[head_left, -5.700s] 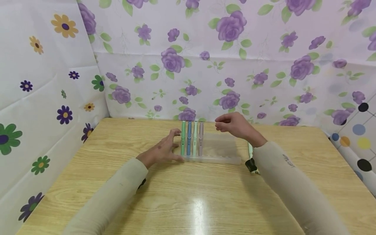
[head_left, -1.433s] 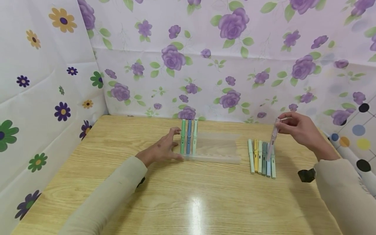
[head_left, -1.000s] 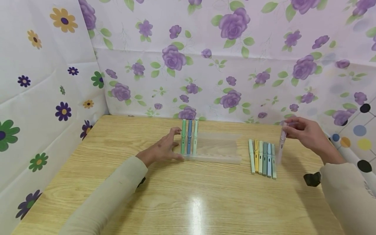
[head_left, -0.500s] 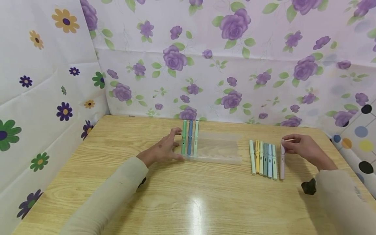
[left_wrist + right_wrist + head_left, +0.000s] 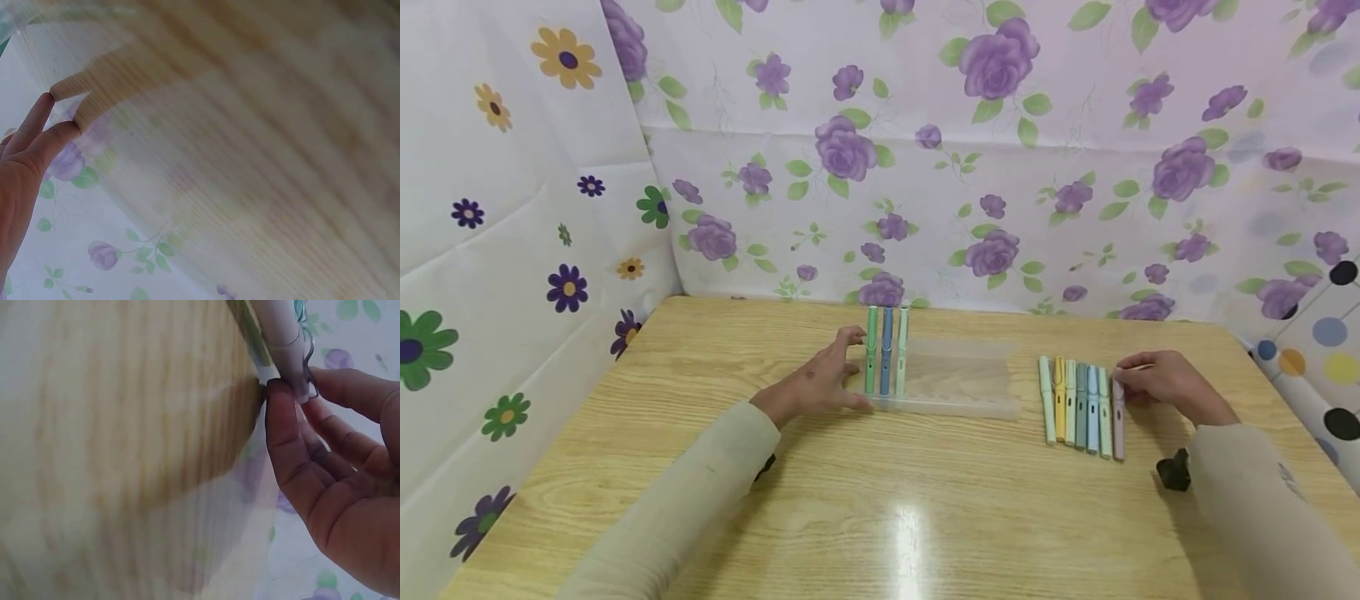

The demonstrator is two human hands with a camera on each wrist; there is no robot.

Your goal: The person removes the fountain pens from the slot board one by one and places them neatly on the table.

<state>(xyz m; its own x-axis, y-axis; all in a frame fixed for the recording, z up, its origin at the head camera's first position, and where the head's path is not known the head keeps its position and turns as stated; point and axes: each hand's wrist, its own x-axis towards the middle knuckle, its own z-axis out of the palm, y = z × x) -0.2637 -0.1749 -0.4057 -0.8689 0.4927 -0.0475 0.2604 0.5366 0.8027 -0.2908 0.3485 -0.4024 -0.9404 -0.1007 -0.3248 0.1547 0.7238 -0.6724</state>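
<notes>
My left hand (image 5: 815, 379) holds the left end of a clear pen rack (image 5: 958, 407), thumb at the front and fingers at the back. In the left wrist view, two fingertips of the left hand (image 5: 28, 159) touch a surface. A green pen (image 5: 871, 354), a blue pen (image 5: 886, 354) and a pale green pen (image 5: 902, 354) stand in the rack's left part. My right hand (image 5: 1172, 387) pinches the capped top of a mauve pen (image 5: 1118, 427), which lies on the table. The right wrist view shows thumb and finger around the end of the mauve pen (image 5: 280, 328), by its clip.
Left of the mauve pen lies a row of several pens, among them a yellow pen (image 5: 1059, 404), a dark teal pen (image 5: 1081, 408) and a light blue pen (image 5: 1092, 412). A floral cloth (image 5: 760, 275) hangs behind the wooden table (image 5: 820, 517).
The mauve pen has left the rack's fourth place. My right hand has carried it right, lowered it and slid it left against the row's right end. The left hand has stayed put.
</notes>
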